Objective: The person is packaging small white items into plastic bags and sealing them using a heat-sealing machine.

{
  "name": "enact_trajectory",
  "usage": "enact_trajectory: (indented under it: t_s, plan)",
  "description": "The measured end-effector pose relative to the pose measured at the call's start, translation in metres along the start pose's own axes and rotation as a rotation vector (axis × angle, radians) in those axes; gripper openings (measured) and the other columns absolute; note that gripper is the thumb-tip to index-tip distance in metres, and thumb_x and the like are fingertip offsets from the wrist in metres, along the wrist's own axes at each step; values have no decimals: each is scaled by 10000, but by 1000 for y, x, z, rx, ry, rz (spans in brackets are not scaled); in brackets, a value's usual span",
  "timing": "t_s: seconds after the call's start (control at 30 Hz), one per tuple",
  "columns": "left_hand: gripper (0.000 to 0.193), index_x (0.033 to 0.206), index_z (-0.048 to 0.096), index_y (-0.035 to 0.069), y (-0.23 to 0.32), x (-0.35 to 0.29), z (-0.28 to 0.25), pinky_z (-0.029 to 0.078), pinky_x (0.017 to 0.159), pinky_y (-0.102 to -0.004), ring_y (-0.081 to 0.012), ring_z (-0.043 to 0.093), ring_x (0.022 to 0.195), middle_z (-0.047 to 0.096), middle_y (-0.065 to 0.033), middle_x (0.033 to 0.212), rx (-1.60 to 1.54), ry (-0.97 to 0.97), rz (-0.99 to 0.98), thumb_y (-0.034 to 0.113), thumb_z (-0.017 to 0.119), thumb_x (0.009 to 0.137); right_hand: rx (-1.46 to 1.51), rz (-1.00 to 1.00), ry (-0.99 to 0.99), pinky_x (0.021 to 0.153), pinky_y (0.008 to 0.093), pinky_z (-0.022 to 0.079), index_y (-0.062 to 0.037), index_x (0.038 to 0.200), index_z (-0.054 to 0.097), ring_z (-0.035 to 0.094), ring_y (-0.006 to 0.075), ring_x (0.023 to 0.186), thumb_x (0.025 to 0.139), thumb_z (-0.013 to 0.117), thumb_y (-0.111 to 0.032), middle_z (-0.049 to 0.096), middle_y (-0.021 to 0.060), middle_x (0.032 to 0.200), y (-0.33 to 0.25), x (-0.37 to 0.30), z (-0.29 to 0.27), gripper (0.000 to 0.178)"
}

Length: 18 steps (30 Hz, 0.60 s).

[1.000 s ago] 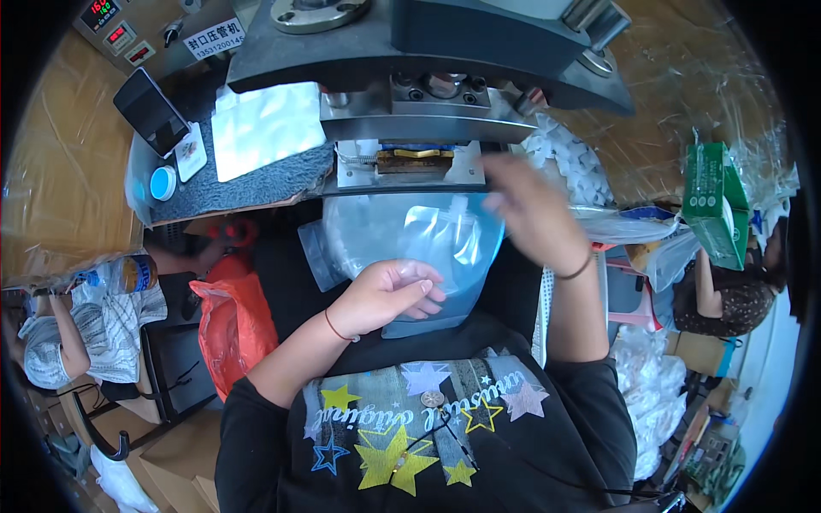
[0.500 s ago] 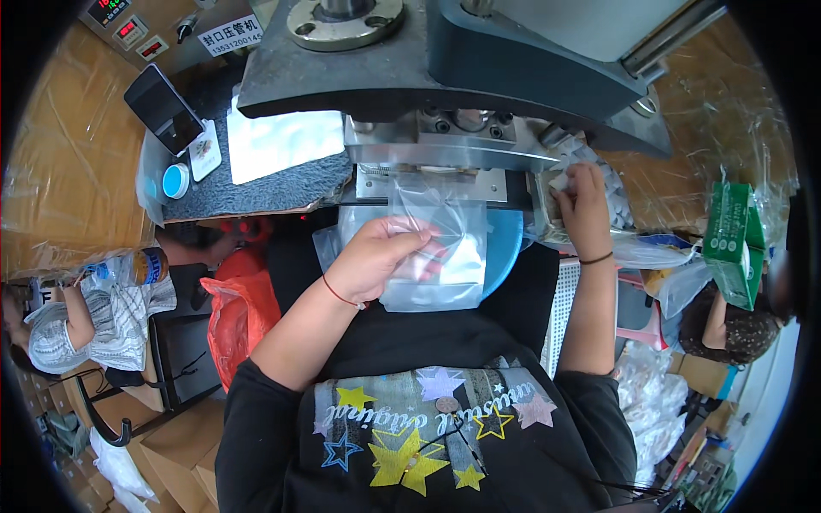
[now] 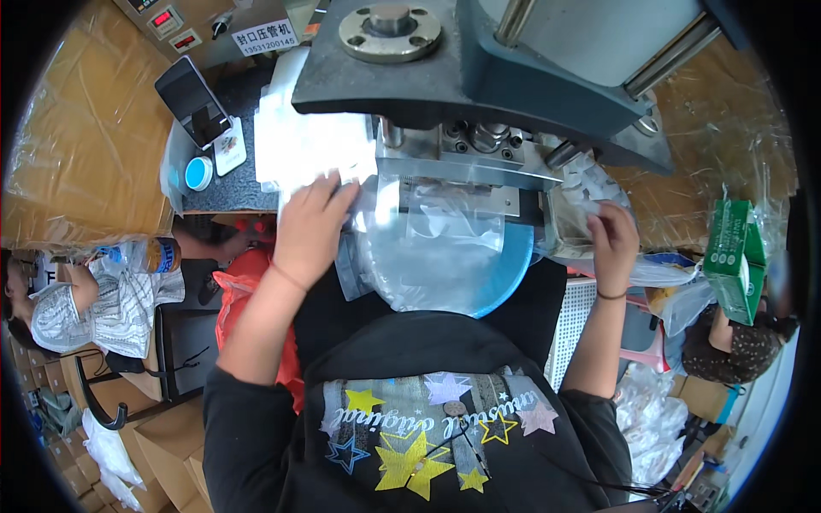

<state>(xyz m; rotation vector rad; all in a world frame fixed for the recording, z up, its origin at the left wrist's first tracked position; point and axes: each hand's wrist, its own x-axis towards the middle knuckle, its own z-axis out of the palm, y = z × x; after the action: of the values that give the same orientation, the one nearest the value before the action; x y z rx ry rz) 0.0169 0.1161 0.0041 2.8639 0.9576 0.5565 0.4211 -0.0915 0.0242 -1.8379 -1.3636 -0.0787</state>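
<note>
My left hand [image 3: 310, 229] rests with fingers stretched out at the near edge of a stack of silvery-white flat pouches [image 3: 318, 141]; its fingertips are slightly blurred. In front of the metal press [image 3: 466, 171], a clear plastic pouch [image 3: 453, 224] lies over a round blue basin [image 3: 513, 265] that holds more clear pouches. To the right of the press my right hand [image 3: 616, 244] has its thumb and fingers bent together around a small whitish plastic piece [image 3: 590, 208], just beside a bin of similar small pieces [image 3: 590, 184].
The press's heavy dark plate [image 3: 376, 85] hangs above the work spot. A phone [image 3: 192, 101] on a stand and a small blue-lidded jar [image 3: 198, 173] stand at left. A red plastic bag [image 3: 235, 295] hangs below. Other people sit at both sides; a green box [image 3: 731, 256] is at right.
My left hand has let go of the clear pouch and moved left to the pouch stack. The clear pouch now lies over the basin. My right hand has drawn back from the bin.
</note>
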Motion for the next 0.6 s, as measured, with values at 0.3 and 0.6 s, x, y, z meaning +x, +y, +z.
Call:
enact_trajectory:
  t_s: [0.3,0.6]
  plan:
    - [123,916,678,3,66,-10,14,447,676,-185,-10,542,732,622,50,796,-1268,-57,-434,121,714,918,282,-257,-454,728,353,487,11,950,646,617,284,797,898,617,-77,646,137,893,-107,3,28,106]
    - [224,1067,664,-15,112,-10,28,542,817,-302,-148,669,845,710,-87,963,-1724,-493,-402,190,597,1004,269,-331,-380,734,334,490,-11,959,662,641,263,813,899,654,-111,681,109,886,-129,29,43,117]
